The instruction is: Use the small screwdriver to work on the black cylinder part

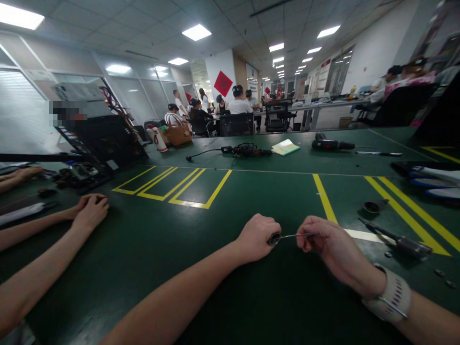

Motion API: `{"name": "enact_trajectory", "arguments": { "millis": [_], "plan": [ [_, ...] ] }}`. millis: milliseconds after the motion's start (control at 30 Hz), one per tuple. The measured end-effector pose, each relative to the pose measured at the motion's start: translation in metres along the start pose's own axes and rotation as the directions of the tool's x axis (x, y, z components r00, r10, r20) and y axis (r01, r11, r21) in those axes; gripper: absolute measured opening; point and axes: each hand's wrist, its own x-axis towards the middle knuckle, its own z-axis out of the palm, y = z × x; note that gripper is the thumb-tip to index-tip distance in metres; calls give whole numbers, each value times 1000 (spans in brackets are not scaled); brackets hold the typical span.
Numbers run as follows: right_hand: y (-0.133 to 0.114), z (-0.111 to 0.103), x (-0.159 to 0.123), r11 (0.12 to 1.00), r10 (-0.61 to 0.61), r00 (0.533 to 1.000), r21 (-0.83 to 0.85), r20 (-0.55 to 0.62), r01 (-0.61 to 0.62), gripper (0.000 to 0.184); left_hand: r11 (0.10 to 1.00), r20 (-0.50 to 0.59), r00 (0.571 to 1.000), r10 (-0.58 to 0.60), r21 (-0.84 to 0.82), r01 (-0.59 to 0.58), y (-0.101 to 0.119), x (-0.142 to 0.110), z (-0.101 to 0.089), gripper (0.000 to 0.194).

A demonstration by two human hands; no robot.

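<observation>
My left hand (257, 238) is closed around a small dark hollow cylindrical part (274, 238), whose round open end faces right. Pinched in the fingers of my right hand (325, 242) is a thin metal rod-like tool (289, 235). Its far end reaches the opening of the part; whether it goes inside I cannot tell. Right of my right hand lies a dark motor-like part (413, 247) with a pointed end and lead. A dark cup-shaped housing (375, 206) rests behind it. Small metal rings (388, 255) are scattered nearby.
Yellow tape outlines (208, 203) mark the green table (172, 268). At the back are a cabled black tool (247, 150), a notepad (286, 147), a power screwdriver (332, 143) and a pen (379, 154). A co-worker's hands (91, 211) rest on the left, near a black equipment frame (108, 139).
</observation>
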Motion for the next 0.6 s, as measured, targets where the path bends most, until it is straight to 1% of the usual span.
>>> {"name": "enact_trajectory", "arguments": {
  "millis": [233, 400, 500, 600],
  "plan": [
    [0, -4, 2, 999, 14, 1000, -38, 17, -14, 15, 996, 17, 1000, -12, 89, 10, 2, 0, -4, 8],
    [1, -5, 3, 998, 9, 1000, -67, 3, -8, 18, 991, 24, 999, -34, 134, 31, 2, 1, -7, 9],
    [2, -5, 3, 996, 1, 1000, -84, -8, -2, 19, 990, 27, 998, -64, 128, 60, 2, 1, -7, 9],
    [4, -6, 4, 996, -15, 1000, -84, -18, 14, 19, 992, 10, 993, -115, 58, 114, 0, 1, -5, 8]
  ]
}}
